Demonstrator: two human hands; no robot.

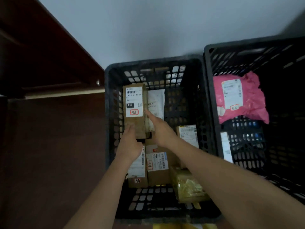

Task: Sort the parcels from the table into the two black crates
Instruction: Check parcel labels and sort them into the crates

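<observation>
Inside the left black crate (109,113), both hands touched a long cardboard box (134,123): left hand (130,144) gripping its near end, right hand (160,129) fingers straight along its side.

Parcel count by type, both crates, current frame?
Brown cardboard box parcels: 5
White bag parcels: 2
Pink plastic bag parcels: 1
Yellow-taped parcels: 1
Total: 9 visible
</observation>
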